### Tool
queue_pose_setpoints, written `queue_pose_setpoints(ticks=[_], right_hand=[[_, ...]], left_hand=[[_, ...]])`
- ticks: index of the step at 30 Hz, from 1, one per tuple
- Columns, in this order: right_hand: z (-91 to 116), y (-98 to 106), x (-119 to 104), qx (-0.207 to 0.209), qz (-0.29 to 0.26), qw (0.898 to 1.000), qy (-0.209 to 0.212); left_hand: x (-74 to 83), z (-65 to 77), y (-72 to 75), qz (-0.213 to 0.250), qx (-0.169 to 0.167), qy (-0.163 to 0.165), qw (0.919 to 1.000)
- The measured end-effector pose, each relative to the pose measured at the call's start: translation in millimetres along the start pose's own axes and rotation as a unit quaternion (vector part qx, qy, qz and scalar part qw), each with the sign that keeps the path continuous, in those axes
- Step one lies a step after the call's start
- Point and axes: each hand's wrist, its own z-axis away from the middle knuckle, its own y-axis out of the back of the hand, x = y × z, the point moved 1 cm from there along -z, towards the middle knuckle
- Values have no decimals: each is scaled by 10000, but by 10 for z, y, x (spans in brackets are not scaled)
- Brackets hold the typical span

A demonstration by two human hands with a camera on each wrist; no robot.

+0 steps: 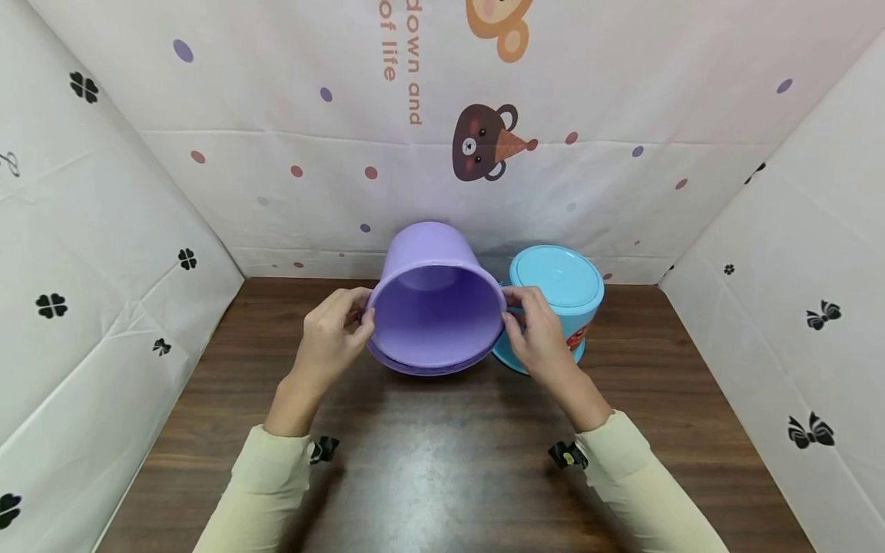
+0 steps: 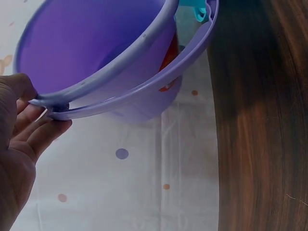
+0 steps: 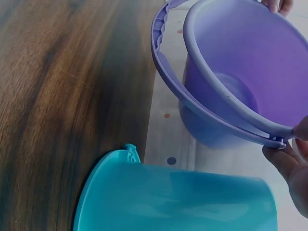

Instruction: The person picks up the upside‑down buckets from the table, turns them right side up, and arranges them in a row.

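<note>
A purple bucket (image 1: 427, 244) is tilted so that its round mouth faces me, with its base toward the back wall. My left hand (image 1: 330, 334) pinches the rim at the left side, thumb on the front of the edge and fingers behind. At the right side of the rim, my right hand (image 1: 542, 334) pinches in the same way. The bucket's purple handle (image 3: 185, 98) hangs along the lower side of the rim, its ends near my fingers. A red patch shows on the bucket's outer wall in the left wrist view.
To the right, a turquoise bucket (image 1: 558, 278) stands upside down on the brown wooden table (image 1: 415, 491), close beside the purple one, with a red label partly hidden by my right hand. White printed sheets (image 1: 263, 192) rise behind and on both sides.
</note>
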Motion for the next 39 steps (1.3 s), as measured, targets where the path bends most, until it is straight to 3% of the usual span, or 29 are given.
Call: queue_pose_setpoints(ticks=[16, 24, 32, 39], right_hand=[[-54, -10, -42, 371, -181, 9990, -193], [-119, -7, -43, 317, -318, 9987, -248], [-180, -15, 2, -35, -1092, 9861, -1253], [-255, -6, 37, -314, -1669, 9715, -1652]], left_hand=[[-25, -68, 3, 341, 229, 383, 9984], [-52, -163, 26, 434, 237, 786, 9957], [-121, -207, 1, 940, 326, 1610, 9819], [-201, -228, -40, 1327, 594, 2023, 9685]])
